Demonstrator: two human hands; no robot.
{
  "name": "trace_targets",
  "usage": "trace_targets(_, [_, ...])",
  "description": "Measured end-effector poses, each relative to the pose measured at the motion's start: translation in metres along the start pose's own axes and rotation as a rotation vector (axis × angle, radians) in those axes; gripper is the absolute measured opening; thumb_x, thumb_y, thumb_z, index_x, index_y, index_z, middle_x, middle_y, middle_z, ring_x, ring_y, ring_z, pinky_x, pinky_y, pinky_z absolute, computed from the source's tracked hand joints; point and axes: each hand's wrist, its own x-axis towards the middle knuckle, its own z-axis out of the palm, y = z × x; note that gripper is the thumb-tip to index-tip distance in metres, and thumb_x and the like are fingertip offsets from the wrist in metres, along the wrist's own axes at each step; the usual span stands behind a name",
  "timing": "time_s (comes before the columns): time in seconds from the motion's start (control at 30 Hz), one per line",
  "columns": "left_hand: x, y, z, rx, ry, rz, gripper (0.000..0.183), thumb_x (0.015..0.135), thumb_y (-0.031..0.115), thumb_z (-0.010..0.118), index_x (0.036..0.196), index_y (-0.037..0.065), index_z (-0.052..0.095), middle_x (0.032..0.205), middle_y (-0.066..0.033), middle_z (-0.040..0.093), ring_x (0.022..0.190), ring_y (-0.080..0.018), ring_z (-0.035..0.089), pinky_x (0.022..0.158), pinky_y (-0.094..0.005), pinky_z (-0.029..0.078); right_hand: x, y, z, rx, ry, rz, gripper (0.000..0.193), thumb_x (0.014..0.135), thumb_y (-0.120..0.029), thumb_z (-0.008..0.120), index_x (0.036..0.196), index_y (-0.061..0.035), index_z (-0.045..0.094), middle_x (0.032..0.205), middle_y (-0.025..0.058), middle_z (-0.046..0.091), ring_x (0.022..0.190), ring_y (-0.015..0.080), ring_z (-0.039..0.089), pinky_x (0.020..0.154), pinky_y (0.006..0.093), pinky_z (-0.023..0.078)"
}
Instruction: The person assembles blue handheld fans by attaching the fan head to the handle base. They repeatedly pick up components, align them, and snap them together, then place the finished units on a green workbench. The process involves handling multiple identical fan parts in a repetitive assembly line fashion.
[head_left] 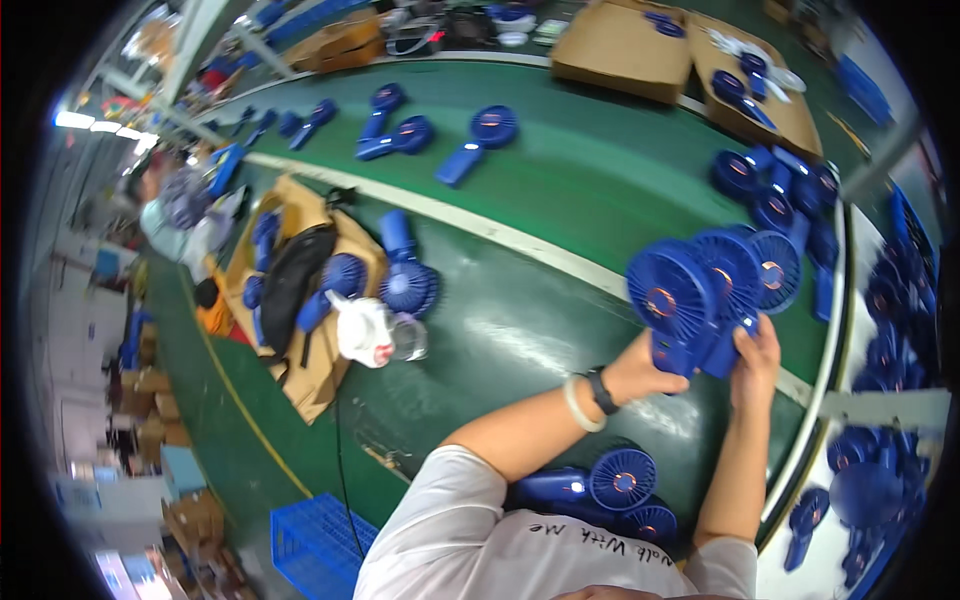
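In front of me at the right, above the green work surface, my hands hold a bunch of blue handheld fans, heads up and overlapping. My left hand is closed round the handle of the nearest one, its wrist in a black watch and a pale band. My right hand grips the handles on the other side; the fan heads partly hide how many it holds. Just beyond them more blue fans lie heaped at the right end of the green belt. Against my body rest several other fans.
Spaced-out fans lie along the belt. Left of me a cardboard tray holds fans and a black pouch, beside a white bag. Open cartons stand beyond the belt. A blue crate sits lower left; fans fill bins at right.
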Motion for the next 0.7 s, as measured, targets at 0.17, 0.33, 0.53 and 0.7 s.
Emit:
trace_targets(0.17, [-0.003, -0.014, -0.006, -0.086, 0.016, 0.057, 0.071, 0.061, 0.002, 0.072, 0.125, 0.005, 0.043, 0.111, -0.0062, 0.056, 0.094, -0.0172, 0.058, 0.084, -0.0331, 0.049, 0.001, 0.002, -0.012, -0.065, -0.052, 0.077, 0.034, 0.082, -0.004, 0.056, 0.116, -0.0001, 0.049, 0.100, 0.0072, 0.062, 0.087, 0.0133, 0.060, 0.080, 0.0267, 0.046])
trace_targets(0.33, [0.000, -0.012, -0.009, -0.059, -0.016, 0.032, 0.071, 0.061, 0.003, 0.073, 0.125, 0.004, 0.042, 0.111, -0.0062, 0.055, 0.097, -0.0179, 0.058, 0.086, -0.0339, 0.048, 0.004, -0.005, -0.013, -0.115, -0.037, 0.056, 0.034, 0.082, -0.003, 0.057, 0.115, 0.0005, 0.050, 0.098, 0.0087, 0.063, 0.086, 0.0147, 0.061, 0.080, 0.0271, 0.046])
trace_targets(0.53, [0.001, -0.003, -0.005, -0.103, -0.004, 0.033, 0.072, 0.064, 0.002, 0.072, 0.128, 0.003, 0.039, 0.119, -0.0086, 0.051, 0.105, -0.0226, 0.055, 0.092, -0.0438, 0.046, 0.006, -0.007, -0.007, -0.130, 0.028, 0.033, 0.040, 0.079, -0.002, 0.060, 0.117, 0.0001, 0.050, 0.104, 0.0070, 0.060, 0.094, 0.0146, 0.057, 0.084, 0.0282, 0.044])
trace_targets(0.7, [0.004, -0.008, 0.001, -0.153, 0.039, 0.089, 0.087, 0.062, 0.000, 0.070, 0.137, 0.011, 0.027, 0.134, -0.0120, 0.037, 0.124, -0.0302, 0.040, 0.093, -0.0532, 0.044, 0.008, -0.006, -0.003, -0.091, 0.018, 0.012, 0.039, 0.079, -0.002, 0.061, 0.117, -0.0018, 0.050, 0.104, 0.0054, 0.060, 0.095, 0.0134, 0.057, 0.087, 0.0295, 0.044])
